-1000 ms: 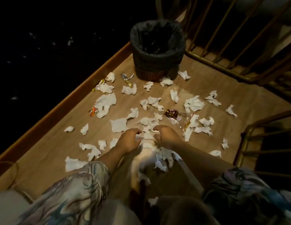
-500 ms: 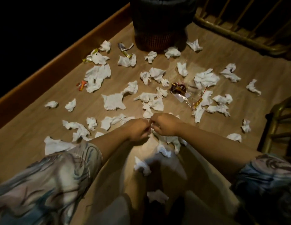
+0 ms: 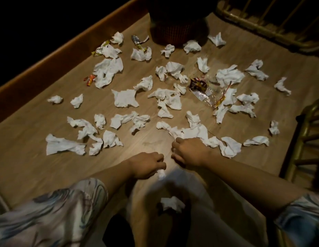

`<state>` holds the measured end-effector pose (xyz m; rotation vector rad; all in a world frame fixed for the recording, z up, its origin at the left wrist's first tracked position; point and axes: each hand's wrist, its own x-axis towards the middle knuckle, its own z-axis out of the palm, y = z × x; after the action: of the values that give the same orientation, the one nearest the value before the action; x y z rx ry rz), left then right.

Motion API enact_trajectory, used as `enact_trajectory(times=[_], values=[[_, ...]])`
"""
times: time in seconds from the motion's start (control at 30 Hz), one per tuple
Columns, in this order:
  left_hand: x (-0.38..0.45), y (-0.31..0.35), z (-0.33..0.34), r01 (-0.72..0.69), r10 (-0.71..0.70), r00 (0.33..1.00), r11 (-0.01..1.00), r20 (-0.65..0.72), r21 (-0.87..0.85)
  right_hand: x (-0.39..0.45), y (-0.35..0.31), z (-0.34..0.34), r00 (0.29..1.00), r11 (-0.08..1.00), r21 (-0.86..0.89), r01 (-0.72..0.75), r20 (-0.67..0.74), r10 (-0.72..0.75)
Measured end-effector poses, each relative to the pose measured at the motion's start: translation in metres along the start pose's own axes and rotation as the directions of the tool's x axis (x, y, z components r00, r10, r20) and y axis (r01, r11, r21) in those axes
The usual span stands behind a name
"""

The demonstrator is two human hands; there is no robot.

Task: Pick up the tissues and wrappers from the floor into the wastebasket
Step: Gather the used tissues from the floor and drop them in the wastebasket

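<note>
Judging by looks, crumpled white paper tissues (image 3: pixel 125 98) strewn across mid-frame are v. light, soft, tear easily; pinch any raised fold. Left hand (image 3: pixel 148 164), lower centre, curled round a small white tissue wad (image 3: pixel 161 172). Right hand (image 3: pixel 189 151) curled, fingertips at a large crumpled tissue's (image 3: pixel 196 132) edge; grip unclear. Woven brown wastebasket (image 3: pixel 173 34) top centre.

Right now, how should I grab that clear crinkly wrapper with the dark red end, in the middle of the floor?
Pinch the clear wrapper at its bunched dark red end, coming straight down from above. It lies flat, so its thin clear part looks harder to catch, and tissues crowd its sides.
</note>
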<state>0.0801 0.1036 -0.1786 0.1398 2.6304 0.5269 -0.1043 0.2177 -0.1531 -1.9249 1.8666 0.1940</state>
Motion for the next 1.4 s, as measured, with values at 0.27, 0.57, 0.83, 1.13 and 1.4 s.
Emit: enact_trajectory(times=[0.27, 0.57, 0.83, 1.13, 1.4], values=[[-0.016, 0.047, 0.044, 0.238, -0.711, 0.608, 0.589, -0.354, -0.773, -0.021, -0.005, 0.044, 0.996, 0.994, 0.101, -0.048, -0.071, 0.056], [0.008, 0.088, 0.077, 0.175, -0.243, 0.952, 0.932, -0.189, -0.316, -0.052, 0.016, 0.036, 0.855, 0.858, 0.499, -0.12, -0.387, 0.345], [0.014, 0.069, 0.069, 0.088, -0.181, 0.916, 0.961, -0.359, -0.261, -0.063, 0.028, 0.04, 0.613, 0.607, 0.788, -0.104, -0.43, 0.663], [0.057, 0.042, -0.004, 0.245, -0.869, 0.372, 0.43, -0.325, -0.869, -0.039, 0.042, 0.056, 0.715, 0.637, 0.573, -0.516, -0.121, 0.688], [0.076, -0.004, -0.017, 0.43, -0.733, 0.503, 0.672, -0.458, -0.603, -0.041, 0.044, 0.069, 0.877, 0.852, 0.416, -0.317, -0.213, 0.43]])
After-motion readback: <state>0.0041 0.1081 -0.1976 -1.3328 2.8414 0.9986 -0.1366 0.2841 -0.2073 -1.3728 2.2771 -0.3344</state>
